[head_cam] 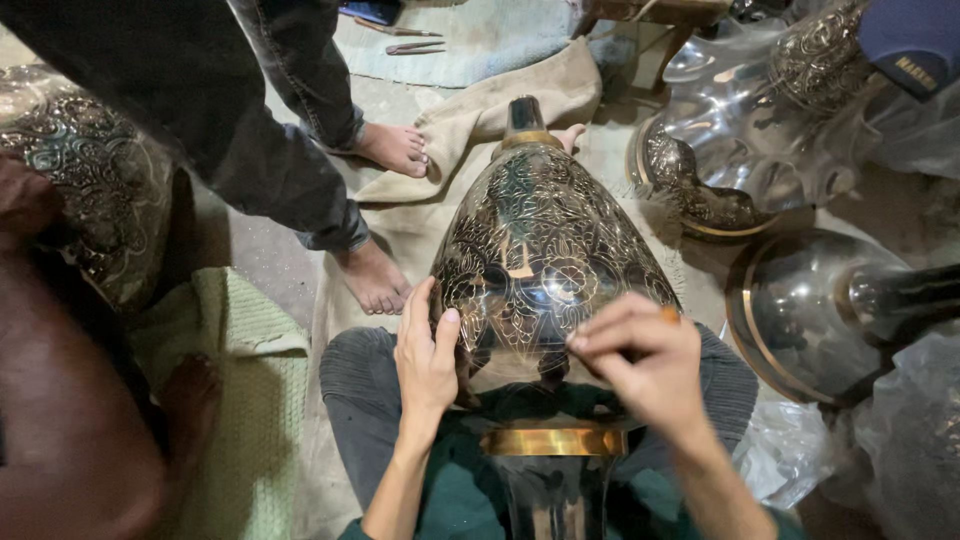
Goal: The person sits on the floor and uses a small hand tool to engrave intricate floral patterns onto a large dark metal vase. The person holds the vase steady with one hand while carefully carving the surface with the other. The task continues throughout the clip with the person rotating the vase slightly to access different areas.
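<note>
A large dark metal vase (545, 250) engraved with floral patterns lies on its side across my lap, its narrow neck pointing away and a brass band (553, 441) near me. My left hand (426, 350) rests flat against the vase's left flank, fingers up. My right hand (640, 360) is curled over the lower right of the engraved body, fingers pinched on a small tool with an orange end (669, 314); most of the tool is hidden.
Another person stands barefoot just left of the vase, feet (372, 275) on a beige cloth (480, 110). More shiny metal vessels (730, 150) and one (820, 310) lie at right. An engraved vessel (90, 170) sits at left. A green mat (250, 400) is beside me.
</note>
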